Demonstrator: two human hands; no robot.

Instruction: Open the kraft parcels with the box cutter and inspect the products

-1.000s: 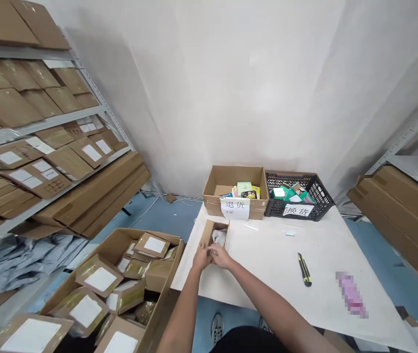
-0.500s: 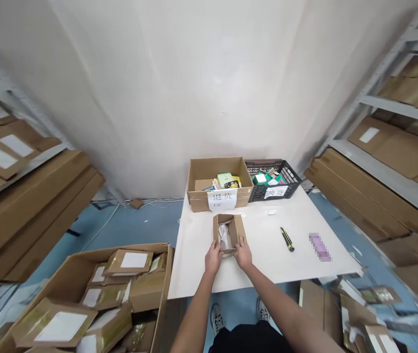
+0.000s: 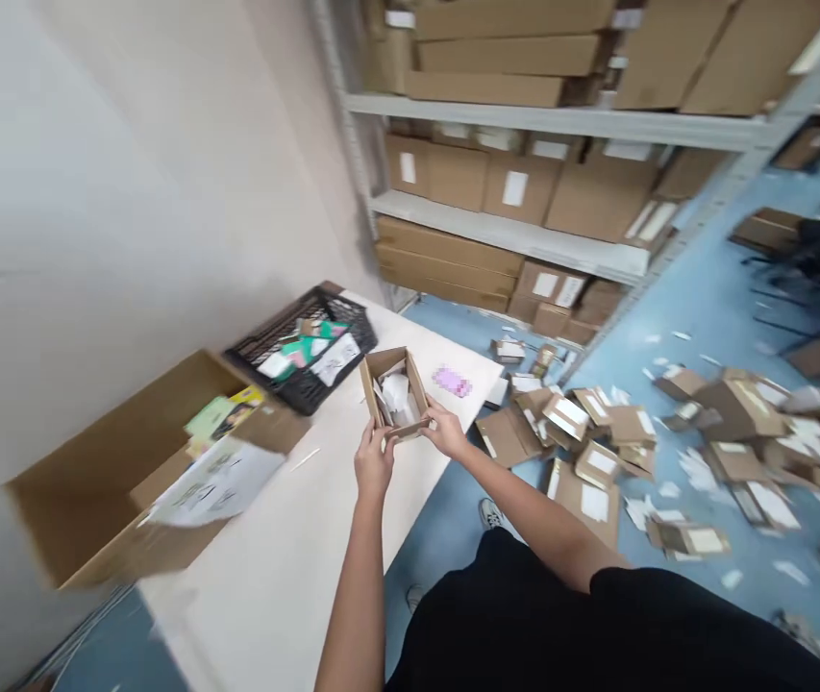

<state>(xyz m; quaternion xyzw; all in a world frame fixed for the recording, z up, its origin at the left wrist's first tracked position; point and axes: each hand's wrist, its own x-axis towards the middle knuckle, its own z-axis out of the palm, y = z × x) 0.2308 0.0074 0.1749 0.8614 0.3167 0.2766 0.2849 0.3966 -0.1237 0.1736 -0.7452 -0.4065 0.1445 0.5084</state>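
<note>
I hold a small open cardboard box (image 3: pixel 379 380) with both hands above the white table (image 3: pixel 294 538). White crumpled paper (image 3: pixel 396 394) lies inside it. My left hand (image 3: pixel 373 463) grips the box's near left corner with closed fingers. My right hand (image 3: pixel 442 430) grips the near right corner. The box is tilted, with its open top facing me.
A large labelled cardboard box (image 3: pixel 136 481) and a black plastic crate (image 3: pixel 309 351) with small packages stand along the wall. A pink object (image 3: pixel 451 381) lies near the table's far edge. Many opened cartons (image 3: pixel 597 452) litter the blue floor at right. Metal shelving (image 3: pixel 517 231) holds brown boxes.
The view has swung sharply to the right, toward the right-hand shelves and the littered floor. Both hands keep their grip on the small box, which now looks raised off the table.
</note>
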